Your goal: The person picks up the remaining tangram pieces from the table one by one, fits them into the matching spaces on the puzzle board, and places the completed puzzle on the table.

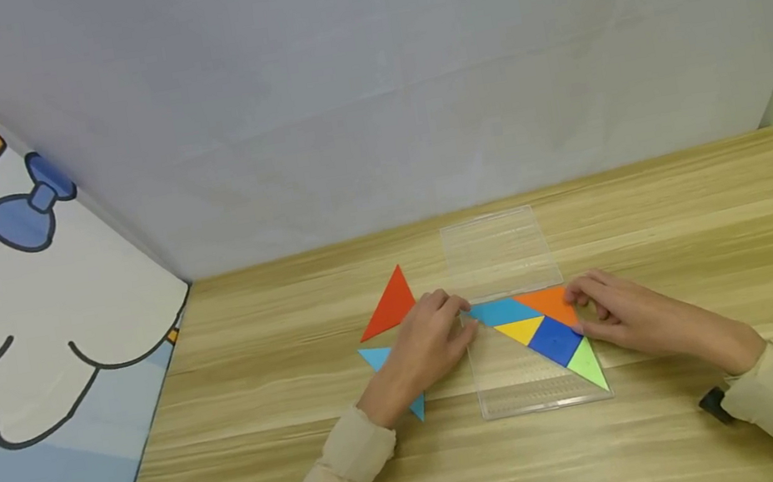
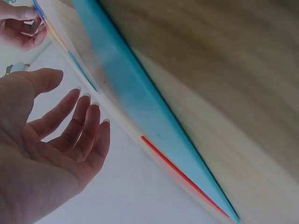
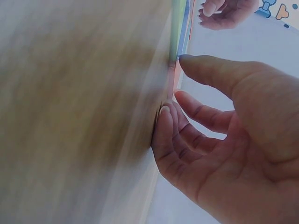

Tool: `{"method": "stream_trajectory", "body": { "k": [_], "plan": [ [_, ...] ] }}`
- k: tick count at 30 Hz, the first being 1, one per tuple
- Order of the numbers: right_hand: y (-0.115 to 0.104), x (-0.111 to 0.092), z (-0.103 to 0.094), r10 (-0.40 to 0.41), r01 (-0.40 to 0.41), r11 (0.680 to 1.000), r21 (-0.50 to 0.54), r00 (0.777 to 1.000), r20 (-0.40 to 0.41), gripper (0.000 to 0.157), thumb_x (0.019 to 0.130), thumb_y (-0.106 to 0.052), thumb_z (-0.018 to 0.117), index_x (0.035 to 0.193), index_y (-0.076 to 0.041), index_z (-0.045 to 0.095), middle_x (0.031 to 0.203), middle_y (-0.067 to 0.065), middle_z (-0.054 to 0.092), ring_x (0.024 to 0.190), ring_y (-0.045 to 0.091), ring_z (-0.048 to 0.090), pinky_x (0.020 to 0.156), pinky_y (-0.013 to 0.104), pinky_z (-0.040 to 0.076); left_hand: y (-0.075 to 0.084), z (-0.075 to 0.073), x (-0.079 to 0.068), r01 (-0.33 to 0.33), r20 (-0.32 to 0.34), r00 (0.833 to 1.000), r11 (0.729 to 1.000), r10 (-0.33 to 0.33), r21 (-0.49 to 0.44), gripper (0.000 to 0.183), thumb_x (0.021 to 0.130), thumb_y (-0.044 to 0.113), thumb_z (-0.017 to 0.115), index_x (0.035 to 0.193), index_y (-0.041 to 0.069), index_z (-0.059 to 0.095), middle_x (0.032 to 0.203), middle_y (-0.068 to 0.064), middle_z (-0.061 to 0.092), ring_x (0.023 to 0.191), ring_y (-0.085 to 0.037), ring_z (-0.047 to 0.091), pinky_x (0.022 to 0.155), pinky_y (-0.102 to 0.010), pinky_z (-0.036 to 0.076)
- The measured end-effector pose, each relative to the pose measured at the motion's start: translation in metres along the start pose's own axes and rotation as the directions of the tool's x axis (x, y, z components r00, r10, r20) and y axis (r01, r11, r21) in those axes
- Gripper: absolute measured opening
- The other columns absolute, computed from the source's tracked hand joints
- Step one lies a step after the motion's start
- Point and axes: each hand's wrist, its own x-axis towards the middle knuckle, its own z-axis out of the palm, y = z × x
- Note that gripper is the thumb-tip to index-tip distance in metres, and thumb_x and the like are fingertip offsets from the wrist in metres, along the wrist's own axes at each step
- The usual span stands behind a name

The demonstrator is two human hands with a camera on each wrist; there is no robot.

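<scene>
In the head view, a clear square tray [image 1: 508, 386] holds flat tangram pieces over its upper right half: a light-blue parallelogram [image 1: 502, 311], an orange triangle [image 1: 551, 302], a yellow triangle [image 1: 522, 330], a dark-blue square [image 1: 556, 340] and a green triangle [image 1: 588, 366]. My left hand [image 1: 427, 344] is at the tray's upper left corner, fingertips right by the parallelogram's tip, fingers loosely bent with nothing between them. Over the right edge, my right hand [image 1: 629, 312] has its thumb and fingertips at the orange triangle and square. In the right wrist view its fingers [image 3: 187, 135] are loosely bent.
Left of the tray lie a large red triangle [image 1: 391, 308] and a large light-blue triangle [image 1: 376, 356], the latter partly hidden under my left hand and wrist. A clear square lid [image 1: 498, 255] lies just behind the tray. A pale wall [image 1: 410, 102] rises behind the wooden table [image 1: 250, 431].
</scene>
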Motion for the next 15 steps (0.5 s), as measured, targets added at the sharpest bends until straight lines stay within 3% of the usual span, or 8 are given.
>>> {"method": "stream_trajectory", "body": {
  "k": [15],
  "plan": [
    [0.0,-0.001,0.0,0.014,-0.014,1.0,0.005,1.0,0.006,0.028,0.095,-0.005,0.072,0.118,-0.001,0.059,0.112,0.007,0.058,0.081,0.007,0.046,0.07,0.025,0.05,-0.004,-0.007,-0.018,0.078,-0.04,0.996,0.995,-0.076,0.057,0.022,0.092,0.017,0.077,0.107,0.002,0.071,0.094,-0.008,0.066,0.077,-0.02,0.057,0.068,-0.03,0.049]
  ]
}}
